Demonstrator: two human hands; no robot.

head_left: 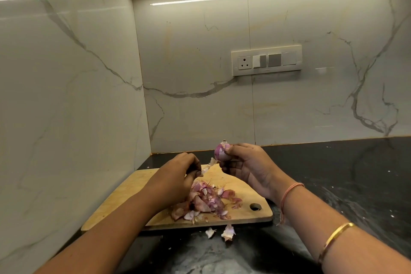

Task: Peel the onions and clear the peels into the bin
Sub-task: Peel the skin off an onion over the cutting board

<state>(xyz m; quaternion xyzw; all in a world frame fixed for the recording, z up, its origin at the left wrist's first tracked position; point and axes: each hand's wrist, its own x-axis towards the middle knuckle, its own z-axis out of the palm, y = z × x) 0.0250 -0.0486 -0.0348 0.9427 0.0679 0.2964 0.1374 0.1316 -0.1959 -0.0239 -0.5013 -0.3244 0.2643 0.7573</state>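
Over the black counter (pixel 338 176), right hand (pixel 249 167) grips an onion (pixel 220 152); left hand (pixel 180 170) beside it apparently pinches a peel (pixel 208 166).

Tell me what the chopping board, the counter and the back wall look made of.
Chopping board: pale wood, matt, with faint grain and stains. Counter: likely polished dark stone, speckled, softly reflective. Back wall: glossy marble-look slabs or tile, grey-veined, with a visible seam; which of the two is unclear.

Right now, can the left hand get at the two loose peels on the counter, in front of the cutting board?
Probably yes. The loose peels lie uncovered on the counter, with nothing between them and the left hand. But its grip pinches a peel strip, so that should drop first.
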